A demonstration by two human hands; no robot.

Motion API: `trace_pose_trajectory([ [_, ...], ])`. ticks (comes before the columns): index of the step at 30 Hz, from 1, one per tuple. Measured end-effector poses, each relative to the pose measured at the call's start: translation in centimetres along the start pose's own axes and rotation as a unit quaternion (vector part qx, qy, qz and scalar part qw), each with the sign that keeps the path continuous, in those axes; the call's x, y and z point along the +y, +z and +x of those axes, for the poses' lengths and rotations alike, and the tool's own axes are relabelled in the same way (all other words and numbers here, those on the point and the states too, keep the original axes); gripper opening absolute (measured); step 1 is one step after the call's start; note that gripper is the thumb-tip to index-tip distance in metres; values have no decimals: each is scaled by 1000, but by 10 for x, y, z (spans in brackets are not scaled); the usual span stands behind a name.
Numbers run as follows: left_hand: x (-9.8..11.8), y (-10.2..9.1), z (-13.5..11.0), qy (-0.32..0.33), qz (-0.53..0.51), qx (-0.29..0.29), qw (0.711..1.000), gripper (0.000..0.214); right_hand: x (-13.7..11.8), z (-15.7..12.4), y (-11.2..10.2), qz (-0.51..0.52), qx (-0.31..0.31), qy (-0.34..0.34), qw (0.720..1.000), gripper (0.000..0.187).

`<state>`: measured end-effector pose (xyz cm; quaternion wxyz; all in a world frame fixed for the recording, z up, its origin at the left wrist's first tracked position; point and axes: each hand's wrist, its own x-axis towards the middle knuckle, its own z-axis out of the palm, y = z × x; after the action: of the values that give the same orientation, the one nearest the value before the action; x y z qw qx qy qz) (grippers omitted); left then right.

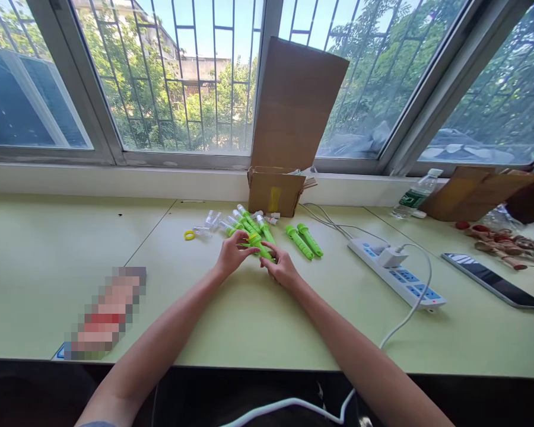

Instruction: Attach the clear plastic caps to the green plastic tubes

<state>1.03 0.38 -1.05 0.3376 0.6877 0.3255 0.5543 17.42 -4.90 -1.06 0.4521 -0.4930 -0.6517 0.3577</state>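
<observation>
A bright green plastic tube (260, 247) with a yellow ring (253, 238) at its upper end sits between my two hands, tilted. The fingers of my left hand (234, 256) close around the ringed end. My right hand (281, 268) grips the lower part of the same tube. Just beyond them lies a loose pile of similar green tubes (245, 220) with whitish tops. Clear plastic caps (212, 220) and a loose yellow ring (189, 235) are left of the pile. To the right, two ribbed green tubes (299, 242) lie side by side.
An upright-flapped cardboard box (273, 193) stands by the window. At right are a white power strip (398, 273) with cables, a phone (493, 279), a water bottle (417, 194) and reddish-brown items (502, 242). A blurred item (107, 314) lies front left.
</observation>
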Motion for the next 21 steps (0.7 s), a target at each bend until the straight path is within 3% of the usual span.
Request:
trace_pose_trajectory([
  [9, 0, -7, 3, 43, 54, 24, 997, 42, -1, 1, 9, -191, 108, -107, 970, 30],
  [21, 0, -5, 4, 51, 71, 18, 996, 43, 0, -1, 7, -143, 90, -98, 981, 35],
])
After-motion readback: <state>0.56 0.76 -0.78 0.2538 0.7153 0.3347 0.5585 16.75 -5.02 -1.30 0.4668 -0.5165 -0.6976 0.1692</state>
